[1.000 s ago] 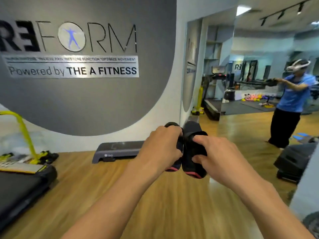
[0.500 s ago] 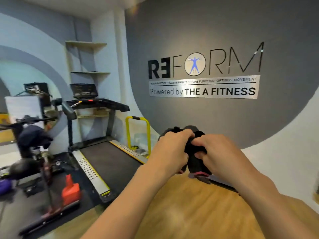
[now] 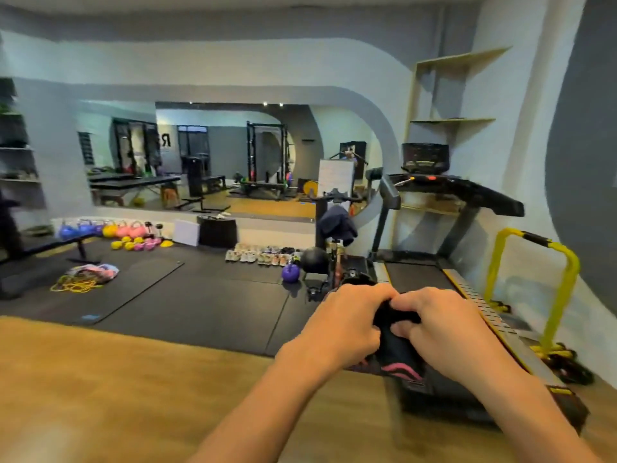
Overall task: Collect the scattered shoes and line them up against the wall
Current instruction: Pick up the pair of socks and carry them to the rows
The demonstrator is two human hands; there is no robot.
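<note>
Left hand and right hand were bare, with rounded knuckles. Left forearm and right forearm were likewise bare, uncovered down to the lower frame edge.

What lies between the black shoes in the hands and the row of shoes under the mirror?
From the black shoes: black mat, then a purple kettlebell and a black ball beside the row of shoes, seen in the head view.
</note>
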